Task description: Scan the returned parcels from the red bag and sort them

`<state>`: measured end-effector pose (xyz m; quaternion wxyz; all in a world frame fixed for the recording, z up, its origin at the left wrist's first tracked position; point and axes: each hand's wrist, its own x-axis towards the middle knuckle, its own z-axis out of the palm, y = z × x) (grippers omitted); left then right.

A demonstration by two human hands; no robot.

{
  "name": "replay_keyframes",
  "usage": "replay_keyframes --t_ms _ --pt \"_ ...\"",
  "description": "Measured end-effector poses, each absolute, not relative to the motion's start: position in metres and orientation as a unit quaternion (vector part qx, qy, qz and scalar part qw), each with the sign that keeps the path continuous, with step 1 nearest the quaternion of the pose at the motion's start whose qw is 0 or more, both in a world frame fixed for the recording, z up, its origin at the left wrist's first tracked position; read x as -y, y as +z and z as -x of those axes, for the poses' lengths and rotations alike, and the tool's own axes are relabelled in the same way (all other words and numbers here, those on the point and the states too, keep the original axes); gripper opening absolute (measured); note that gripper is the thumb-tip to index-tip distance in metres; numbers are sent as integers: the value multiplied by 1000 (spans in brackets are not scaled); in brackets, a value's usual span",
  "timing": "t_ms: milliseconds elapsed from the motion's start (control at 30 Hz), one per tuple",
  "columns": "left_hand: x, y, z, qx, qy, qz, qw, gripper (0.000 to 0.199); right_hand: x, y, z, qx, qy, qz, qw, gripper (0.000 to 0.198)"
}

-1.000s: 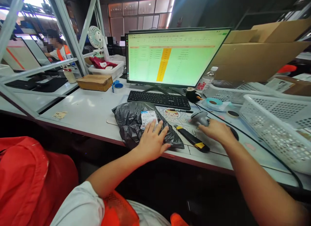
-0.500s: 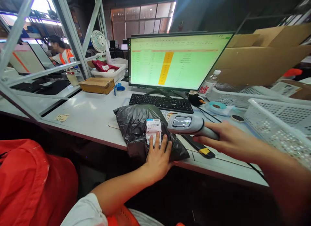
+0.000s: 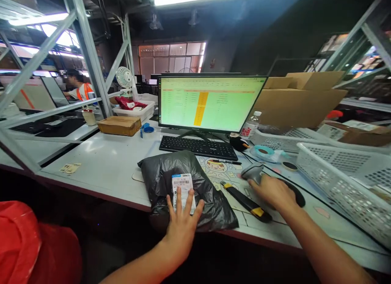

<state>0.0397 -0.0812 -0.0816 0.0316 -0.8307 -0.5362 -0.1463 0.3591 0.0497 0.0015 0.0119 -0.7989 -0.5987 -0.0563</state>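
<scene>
A black plastic parcel [image 3: 195, 166] lies at the table's front edge, with a white barcode label [image 3: 182, 181] on top. My left hand [image 3: 181, 223] rests on it, fingers spread over the label's lower part. To the right, my right hand [image 3: 271, 190] is closed around a grey barcode scanner [image 3: 253, 172], held low at the desk mat [image 3: 221, 176]; the scanner's handle is hidden by the hand. Between the parcel and my right hand lies a black and yellow utility knife [image 3: 246, 201]. A black marker [image 3: 227, 161] lies just beyond it.
A keyboard [image 3: 198, 147] and a lit monitor [image 3: 210, 102] stand behind the parcel. White plastic baskets [image 3: 345, 166] line the right side, near a roll of tape [image 3: 264, 150]. A cardboard box [image 3: 119, 126] sits at back left. Another person [image 3: 81, 88] is beyond the metal frame.
The scanner has gone from above the parcel's right side down to the mat at the right, still in my right hand. My left hand stays on the parcel. The view has tilted up.
</scene>
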Motion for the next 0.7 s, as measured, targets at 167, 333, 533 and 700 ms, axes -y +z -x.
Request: replay_keyframes --t_ms 167,333,533,700 --pt "90 -85 -36 548 -165 819 45 95 -111 24 -318 676 -38 733 70 53" --pt "88 -81 -35 547 -178 818 32 102 -175 2 -299 681 22 731 30 49" --pt "90 -82 -39 547 -172 818 39 94 -194 -3 -288 685 30 728 6 44" --pt "85 -69 -29 539 -204 817 -17 85 -194 16 -268 693 33 720 -12 47"
